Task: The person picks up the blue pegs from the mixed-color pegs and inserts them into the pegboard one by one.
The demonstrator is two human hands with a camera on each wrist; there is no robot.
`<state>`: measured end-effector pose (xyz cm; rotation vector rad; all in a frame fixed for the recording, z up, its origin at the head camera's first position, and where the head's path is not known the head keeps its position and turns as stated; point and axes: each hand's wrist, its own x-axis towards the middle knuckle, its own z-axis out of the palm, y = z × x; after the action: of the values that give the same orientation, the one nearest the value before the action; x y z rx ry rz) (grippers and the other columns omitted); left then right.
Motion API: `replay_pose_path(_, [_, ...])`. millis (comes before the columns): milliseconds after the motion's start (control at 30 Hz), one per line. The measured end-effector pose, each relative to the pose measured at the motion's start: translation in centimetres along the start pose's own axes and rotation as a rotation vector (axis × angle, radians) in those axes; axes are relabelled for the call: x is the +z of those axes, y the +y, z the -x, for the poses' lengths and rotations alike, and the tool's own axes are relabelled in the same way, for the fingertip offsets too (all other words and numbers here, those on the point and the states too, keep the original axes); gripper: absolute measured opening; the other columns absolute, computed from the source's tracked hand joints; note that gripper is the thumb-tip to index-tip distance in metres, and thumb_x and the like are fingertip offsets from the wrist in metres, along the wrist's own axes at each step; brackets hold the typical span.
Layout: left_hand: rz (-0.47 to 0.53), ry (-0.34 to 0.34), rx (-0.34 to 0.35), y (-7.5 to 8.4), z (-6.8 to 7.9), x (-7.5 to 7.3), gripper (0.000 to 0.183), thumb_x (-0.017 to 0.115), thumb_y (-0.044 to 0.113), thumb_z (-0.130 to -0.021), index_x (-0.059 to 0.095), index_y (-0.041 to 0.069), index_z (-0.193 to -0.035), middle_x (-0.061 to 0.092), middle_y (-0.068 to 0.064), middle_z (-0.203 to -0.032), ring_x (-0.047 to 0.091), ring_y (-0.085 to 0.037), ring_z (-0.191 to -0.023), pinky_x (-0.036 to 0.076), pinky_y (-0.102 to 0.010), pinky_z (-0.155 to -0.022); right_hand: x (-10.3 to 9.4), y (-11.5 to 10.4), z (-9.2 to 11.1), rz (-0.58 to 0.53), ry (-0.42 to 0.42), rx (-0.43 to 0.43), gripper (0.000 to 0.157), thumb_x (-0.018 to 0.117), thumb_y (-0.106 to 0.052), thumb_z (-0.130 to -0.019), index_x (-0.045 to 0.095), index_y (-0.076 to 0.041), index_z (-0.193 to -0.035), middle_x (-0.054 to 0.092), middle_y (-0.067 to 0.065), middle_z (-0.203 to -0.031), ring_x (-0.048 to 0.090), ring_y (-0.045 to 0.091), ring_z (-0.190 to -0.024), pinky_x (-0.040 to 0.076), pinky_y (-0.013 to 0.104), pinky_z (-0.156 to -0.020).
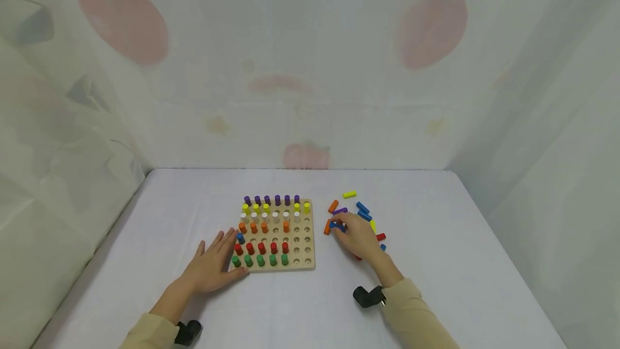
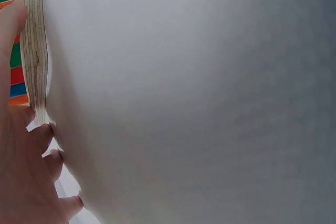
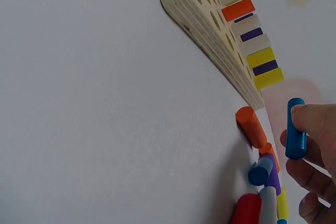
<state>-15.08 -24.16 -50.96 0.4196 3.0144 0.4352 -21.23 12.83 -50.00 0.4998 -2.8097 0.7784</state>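
Observation:
A wooden pegboard (image 1: 305, 266) stands on the table with rows of purple, yellow, white, orange, red and green pegs, plus one blue peg (image 1: 240, 238) at its left edge. My left hand (image 1: 209, 268) lies with fingers spread against the board's left side, the thumb at its near left corner. To the right of the board, my right hand (image 1: 359, 236) pinches a blue peg (image 3: 296, 129) between thumb and fingers, above the loose pegs. In the right wrist view an orange peg (image 3: 251, 127) and a red peg (image 3: 245, 211) lie below that hand.
Loose pegs lie scattered right of the board, among them a yellow peg (image 1: 349, 194), an orange peg (image 1: 333, 206) and a blue peg (image 1: 363, 207). The white table (image 1: 194, 193) meets a patterned curtain (image 1: 310, 117) behind it. More curtain hangs at both sides.

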Motion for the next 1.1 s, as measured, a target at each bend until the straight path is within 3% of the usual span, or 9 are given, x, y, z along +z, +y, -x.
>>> replay_pose_path(233, [-0.005, 0.004, 0.001, 0.1, 0.0, 0.1, 0.101, 0.051, 0.073, -0.074, 0.022, 0.009, -0.147, 0.023, -0.012, -0.152, 0.021, -0.038, -0.137, 0.012, -0.068, -0.103, 0.1, -0.8, -0.4, -0.005, 0.000, -0.003, 0.023, 0.069, -0.023, -0.083, 0.065, -0.020, -0.106, 0.065, -0.007, -0.095, 0.052, 0.007, -0.077, 0.050, 0.023, -0.071])
replay_pose_path(600, [0.002, -0.006, -0.004, 0.3, 0.2, -0.2, 0.101, 0.053, 0.071, -0.075, 0.022, 0.007, -0.147, 0.023, -0.013, -0.151, 0.021, -0.038, -0.137, 0.012, -0.068, -0.103, 0.1, -1.7, -0.9, -0.064, -0.007, -0.017, 0.027, 0.067, -0.022, -0.085, 0.065, -0.019, -0.111, 0.063, -0.007, -0.092, 0.049, 0.005, -0.072, 0.046, 0.018, -0.063])
replay_pose_path(1100, [0.003, -0.003, 0.001, 0.3, 0.2, -0.2, 0.101, 0.051, 0.072, -0.075, 0.022, 0.008, -0.147, 0.023, -0.012, -0.152, 0.020, -0.038, -0.138, 0.012, -0.068, -0.103, 0.5, -3.7, -1.3, -0.086, -0.024, -0.031, 0.025, 0.064, -0.021, -0.087, 0.064, -0.016, -0.111, 0.064, -0.004, -0.094, 0.052, 0.007, -0.076, 0.049, 0.019, -0.069])
